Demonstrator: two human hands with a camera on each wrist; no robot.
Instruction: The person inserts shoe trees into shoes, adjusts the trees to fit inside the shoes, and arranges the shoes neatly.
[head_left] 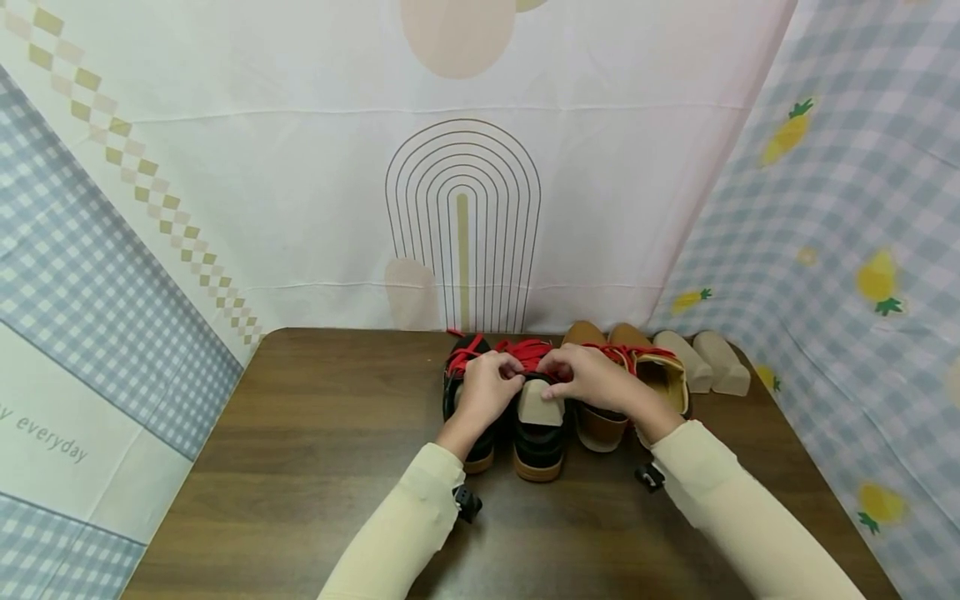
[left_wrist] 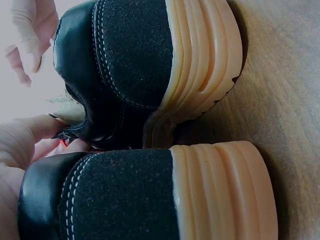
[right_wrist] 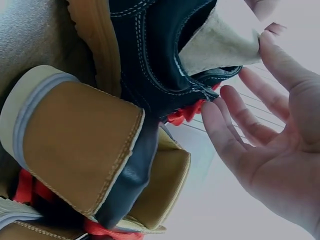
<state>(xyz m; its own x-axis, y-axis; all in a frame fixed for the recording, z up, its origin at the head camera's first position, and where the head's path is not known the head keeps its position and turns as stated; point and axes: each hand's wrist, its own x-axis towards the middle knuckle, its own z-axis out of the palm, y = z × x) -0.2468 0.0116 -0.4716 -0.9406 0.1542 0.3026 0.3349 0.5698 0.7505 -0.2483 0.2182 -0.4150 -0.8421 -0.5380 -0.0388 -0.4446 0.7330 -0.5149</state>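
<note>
- Your left hand (head_left: 490, 387) pinches the black leather shoe (head_left: 538, 457) tongue (right_wrist: 217, 76); tugging could crease it.
- Right hand (head_left: 588, 379), fingers loose, touches beige wedge-shaped insert (head_left: 540, 406) between them (bumping might tilt it).

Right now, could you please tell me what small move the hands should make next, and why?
Perhaps close the right hand on the beige insert: it sticks up from the black shoe between the hands, the right thumb is at its edge, and the left hand appears to pinch the front of the opening.
</note>
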